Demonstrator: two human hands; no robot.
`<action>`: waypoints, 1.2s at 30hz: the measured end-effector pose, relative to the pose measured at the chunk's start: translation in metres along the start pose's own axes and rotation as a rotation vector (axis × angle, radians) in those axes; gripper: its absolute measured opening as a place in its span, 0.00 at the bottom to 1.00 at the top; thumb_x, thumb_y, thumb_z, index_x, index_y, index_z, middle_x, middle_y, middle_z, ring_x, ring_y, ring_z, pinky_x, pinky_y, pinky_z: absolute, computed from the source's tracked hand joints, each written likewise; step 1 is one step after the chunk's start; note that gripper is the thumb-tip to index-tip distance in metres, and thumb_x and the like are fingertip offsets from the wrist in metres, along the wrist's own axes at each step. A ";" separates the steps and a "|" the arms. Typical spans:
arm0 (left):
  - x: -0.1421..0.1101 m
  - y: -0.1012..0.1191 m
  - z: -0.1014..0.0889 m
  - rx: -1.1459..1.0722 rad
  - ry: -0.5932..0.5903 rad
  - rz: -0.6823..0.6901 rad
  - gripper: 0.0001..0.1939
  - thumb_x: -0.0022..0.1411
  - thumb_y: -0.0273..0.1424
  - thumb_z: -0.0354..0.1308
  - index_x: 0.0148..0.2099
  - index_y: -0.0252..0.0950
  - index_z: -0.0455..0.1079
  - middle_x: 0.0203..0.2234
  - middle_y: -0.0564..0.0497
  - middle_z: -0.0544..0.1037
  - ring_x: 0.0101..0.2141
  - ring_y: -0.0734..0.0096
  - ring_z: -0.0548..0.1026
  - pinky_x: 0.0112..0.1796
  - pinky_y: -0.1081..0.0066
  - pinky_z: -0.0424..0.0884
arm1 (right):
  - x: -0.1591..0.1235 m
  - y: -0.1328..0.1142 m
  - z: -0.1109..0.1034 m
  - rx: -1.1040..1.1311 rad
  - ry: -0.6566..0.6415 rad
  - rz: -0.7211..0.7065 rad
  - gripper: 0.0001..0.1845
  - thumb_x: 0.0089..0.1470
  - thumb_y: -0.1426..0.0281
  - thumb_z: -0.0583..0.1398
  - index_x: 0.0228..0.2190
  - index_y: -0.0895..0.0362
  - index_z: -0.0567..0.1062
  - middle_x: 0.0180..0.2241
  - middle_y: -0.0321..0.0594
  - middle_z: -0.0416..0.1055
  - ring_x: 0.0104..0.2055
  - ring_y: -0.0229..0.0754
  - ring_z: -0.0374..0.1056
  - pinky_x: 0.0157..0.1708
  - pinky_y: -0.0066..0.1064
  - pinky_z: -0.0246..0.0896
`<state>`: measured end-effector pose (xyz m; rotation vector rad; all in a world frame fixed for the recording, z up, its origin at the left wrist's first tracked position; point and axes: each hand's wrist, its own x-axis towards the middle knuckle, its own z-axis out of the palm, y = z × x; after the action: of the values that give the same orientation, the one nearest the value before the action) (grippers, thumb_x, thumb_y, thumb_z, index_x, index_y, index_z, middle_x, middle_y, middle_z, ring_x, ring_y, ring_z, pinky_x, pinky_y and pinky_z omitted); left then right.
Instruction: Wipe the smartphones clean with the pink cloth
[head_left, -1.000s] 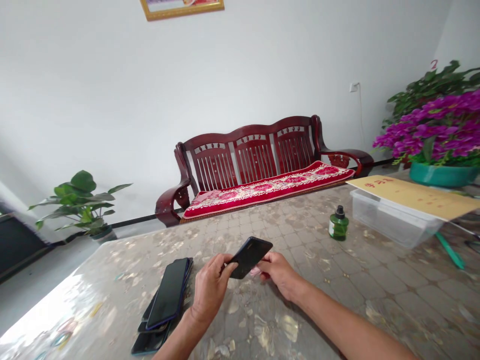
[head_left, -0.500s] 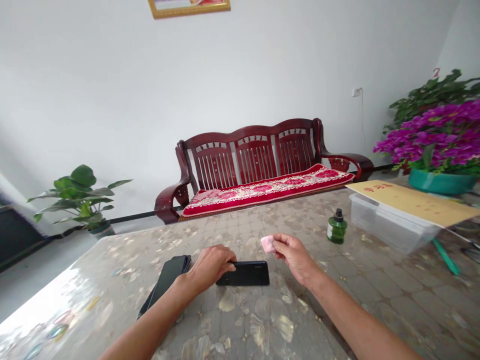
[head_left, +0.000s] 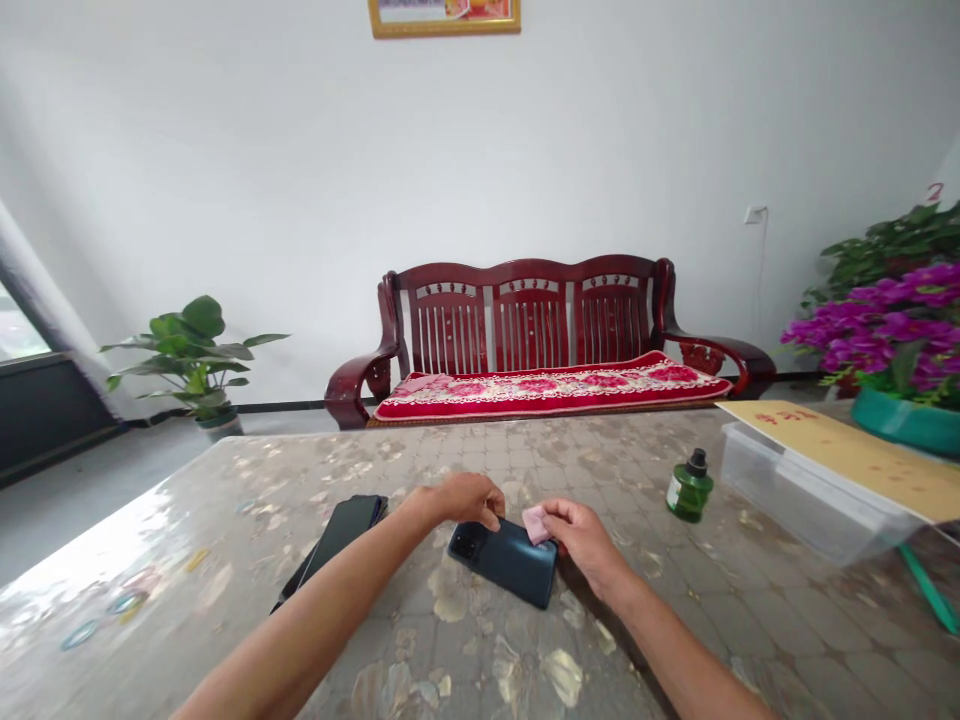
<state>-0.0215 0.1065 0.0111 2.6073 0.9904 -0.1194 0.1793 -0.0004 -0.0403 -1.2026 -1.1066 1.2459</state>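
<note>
A dark phone point(head_left: 507, 560) lies back-up on the patterned table point(head_left: 675, 620), its camera end to the left. My left hand point(head_left: 463, 498) rests curled on that end, fingertips pressing its far edge. My right hand point(head_left: 581, 532) pinches a small pink pad point(head_left: 535, 523) and holds it against the phone's right part. A stack of other dark phones point(head_left: 334, 540) lies to the left, beside my left forearm.
A small green bottle with a black cap point(head_left: 689, 487) stands right of my hands. Further right is a clear plastic box point(head_left: 802, 495) under a tan cardboard sheet point(head_left: 855, 455), and a teal pot of purple flowers point(head_left: 896, 350). A red wooden bench point(head_left: 540, 345) stands behind the table.
The phone was lowered from my hands onto the table and now lies back-up. My right hand brought the pink pad down from above onto the phone. The camera view tilted and shifted.
</note>
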 end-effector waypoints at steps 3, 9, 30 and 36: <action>0.006 -0.003 0.011 -0.078 0.008 0.005 0.09 0.49 0.33 0.68 0.36 0.45 0.79 0.28 0.59 0.81 0.32 0.71 0.77 0.28 0.78 0.62 | 0.002 0.009 -0.005 -0.100 -0.006 -0.005 0.15 0.40 0.62 0.61 0.29 0.58 0.79 0.25 0.37 0.75 0.27 0.40 0.67 0.28 0.29 0.57; 0.002 -0.001 0.034 -0.245 0.138 0.017 0.08 0.52 0.32 0.66 0.37 0.40 0.80 0.29 0.56 0.81 0.31 0.71 0.77 0.31 0.77 0.65 | 0.004 0.021 -0.008 -0.395 0.025 -0.126 0.14 0.42 0.63 0.55 0.28 0.57 0.77 0.29 0.41 0.77 0.34 0.47 0.71 0.36 0.35 0.60; -0.087 0.055 0.099 -0.399 0.629 -0.320 0.33 0.50 0.22 0.55 0.60 0.39 0.63 0.55 0.43 0.65 0.57 0.58 0.64 0.58 0.62 0.61 | -0.007 0.017 -0.007 -0.756 -0.031 -0.120 0.11 0.47 0.66 0.53 0.28 0.52 0.75 0.30 0.36 0.77 0.35 0.45 0.71 0.35 0.32 0.57; -0.071 0.048 0.100 -0.539 0.631 -0.188 0.31 0.50 0.18 0.53 0.57 0.39 0.66 0.56 0.44 0.67 0.58 0.63 0.64 0.60 0.64 0.60 | -0.025 0.027 0.006 -0.526 -0.195 -0.013 0.10 0.45 0.64 0.55 0.26 0.55 0.74 0.27 0.37 0.74 0.31 0.43 0.69 0.32 0.31 0.59</action>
<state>-0.0392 -0.0061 -0.0544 2.0642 1.2456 0.8503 0.1700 -0.0264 -0.0653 -1.4751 -1.6530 1.1113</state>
